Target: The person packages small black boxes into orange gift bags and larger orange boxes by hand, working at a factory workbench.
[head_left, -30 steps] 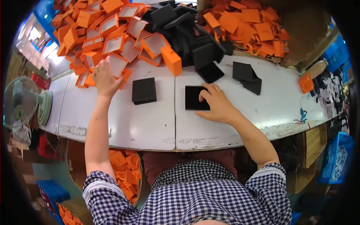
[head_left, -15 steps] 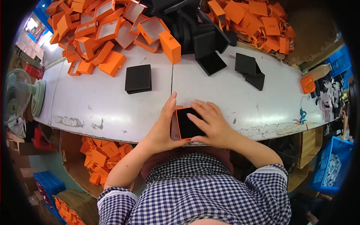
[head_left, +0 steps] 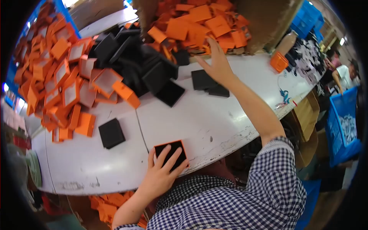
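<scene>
A small square orange box (head_left: 185, 150) with a black insert lies on the table near its front edge. My left hand (head_left: 161, 172) is over it, with fingers across the insert, one finger at the left side and the thumb by the right side. Farther back, my right hand (head_left: 219, 65) is stretched out, fingers apart and holding nothing. It is above the table just behind the flat black pieces (head_left: 202, 79), near a heap of flat orange pouches (head_left: 188, 28).
A black box (head_left: 111, 133) sits on the left of the table (head_left: 176, 122). Piles of orange boxes (head_left: 71, 94) and black boxes (head_left: 132, 65) fill the back left. At right are an orange container (head_left: 279, 62), a blue crate (head_left: 343, 126) and another person (head_left: 347, 76).
My right hand has left the orange box and reached forward toward the orange pouches. My left hand now lies over the box. The view has turned to the right.
</scene>
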Demonstrator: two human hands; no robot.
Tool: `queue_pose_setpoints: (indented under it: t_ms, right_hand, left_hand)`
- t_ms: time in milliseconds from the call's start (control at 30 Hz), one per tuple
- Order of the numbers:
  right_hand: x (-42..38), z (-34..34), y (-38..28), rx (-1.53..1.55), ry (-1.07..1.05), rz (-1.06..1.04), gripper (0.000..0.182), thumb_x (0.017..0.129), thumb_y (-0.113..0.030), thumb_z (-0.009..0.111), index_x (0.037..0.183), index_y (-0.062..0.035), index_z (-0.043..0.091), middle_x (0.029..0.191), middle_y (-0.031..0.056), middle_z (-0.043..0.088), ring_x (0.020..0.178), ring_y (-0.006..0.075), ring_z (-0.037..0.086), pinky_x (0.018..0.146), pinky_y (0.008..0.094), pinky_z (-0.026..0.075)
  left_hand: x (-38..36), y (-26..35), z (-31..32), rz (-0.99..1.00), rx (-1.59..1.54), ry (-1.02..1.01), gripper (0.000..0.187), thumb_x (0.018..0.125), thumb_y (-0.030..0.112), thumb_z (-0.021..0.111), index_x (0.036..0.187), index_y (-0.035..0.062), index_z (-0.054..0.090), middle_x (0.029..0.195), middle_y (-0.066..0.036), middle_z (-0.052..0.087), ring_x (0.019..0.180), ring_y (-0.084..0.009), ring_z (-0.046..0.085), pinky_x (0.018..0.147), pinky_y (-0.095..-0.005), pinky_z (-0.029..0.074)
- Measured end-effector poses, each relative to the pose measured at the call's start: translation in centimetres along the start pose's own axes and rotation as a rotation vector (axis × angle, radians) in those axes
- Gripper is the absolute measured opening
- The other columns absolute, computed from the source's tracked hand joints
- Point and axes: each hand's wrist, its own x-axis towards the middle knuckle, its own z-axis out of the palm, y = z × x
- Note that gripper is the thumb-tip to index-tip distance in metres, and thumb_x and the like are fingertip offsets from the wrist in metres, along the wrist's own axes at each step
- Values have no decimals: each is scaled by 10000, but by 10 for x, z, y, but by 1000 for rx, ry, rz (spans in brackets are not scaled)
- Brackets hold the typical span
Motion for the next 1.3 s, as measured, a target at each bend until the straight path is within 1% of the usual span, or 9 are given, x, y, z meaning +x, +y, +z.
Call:
queue_pose_setpoints:
  t_ms: [167, 333, 433, 500, 700, 767, 967, 1033, 1300]
  right_hand:
    - [77, 74, 126, -312, 68, 68, 874, 805, -383, 824, 1407, 96, 410, 1364, 297, 530, 1283, 461, 508, 1078, 518, 467]
    - [88, 62, 93, -114, -124, 428, 596, 864, -296, 756, 1304, 7, 491, 1273, 269, 556, 1270, 455, 515, 998, 533, 501]
    - [83, 53, 88, -99, 252, -17, 570, 819, -246, 756, 1257, 3, 490, 1136, 231, 601, 993, 438, 632, 832, 513, 551]
    - [78, 3, 46, 90, -46, 23, 560, 795, -302, 794, 1204, -7, 551, 1026, 197, 645, 924, 391, 661, 818, 477, 541]
    - [-1, -89, -65, 469, -1594, 4, 626, 802, -398, 827, 1315, -92, 640, 1220, 107, 663, 1054, 242, 670, 876, 392, 560]
    - [-37, -90, -98, 300, -1723, -186, 594, 795, -375, 821, 1315, -141, 652, 1270, 133, 649, 1119, 235, 647, 877, 411, 561]
    - [-122, -74, -135, -3, -1304, -246, 709, 755, -451, 837, 1342, -116, 621, 1334, 201, 604, 1240, 346, 580, 890, 533, 539]
    - [-159, -103, -146, -303, -812, -160, 802, 767, -463, 808, 1407, -56, 547, 1445, 222, 517, 1316, 423, 510, 940, 658, 471]
    - [-175, -82, -135, 124, -718, -525, 882, 776, -375, 788, 1504, -36, 423, 1545, 269, 382, 1463, 476, 293, 1097, 695, 292]
  left_hand:
    - [-6, 1, 2, -54, -132, 76, 400, 783, 99, 724, 1182, 132, 716, 1311, -142, 607, 1325, -347, 529, 1170, -667, 229]
    - [-12, 18, -16, -169, -122, 42, 373, 739, 130, 792, 1099, 92, 705, 1242, -169, 596, 1313, -385, 539, 1173, -666, 235]
    - [-20, 8, -6, -71, -10, 144, 368, 876, 293, 806, 1154, 84, 686, 1291, -209, 626, 1269, -417, 572, 1113, -591, 375]
    - [-22, 10, -3, -84, 16, 202, 170, 872, 167, 793, 980, 108, 676, 1257, -140, 657, 1230, -380, 594, 1117, -611, 331]
    - [-42, 2, -5, -48, 107, 260, 122, 947, 118, 712, 1063, 82, 701, 1222, -143, 647, 1123, -361, 589, 1014, -530, 431]
    - [-43, 0, -5, -56, 71, 247, 105, 962, 121, 691, 1056, 76, 698, 1218, -147, 651, 1120, -365, 598, 1021, -534, 431]
    - [-49, -7, -5, -74, 106, 156, 249, 951, 230, 714, 1145, 81, 664, 1254, -154, 648, 1183, -394, 589, 1075, -541, 412]
    - [-52, -8, 3, -89, 93, 166, 373, 916, 286, 762, 1214, 95, 645, 1281, -151, 640, 1228, -407, 566, 1089, -539, 405]
    - [-27, 7, 26, -225, -36, 370, 471, 667, 277, 844, 990, 24, 613, 1160, -189, 585, 1158, -430, 534, 1025, -572, 405]
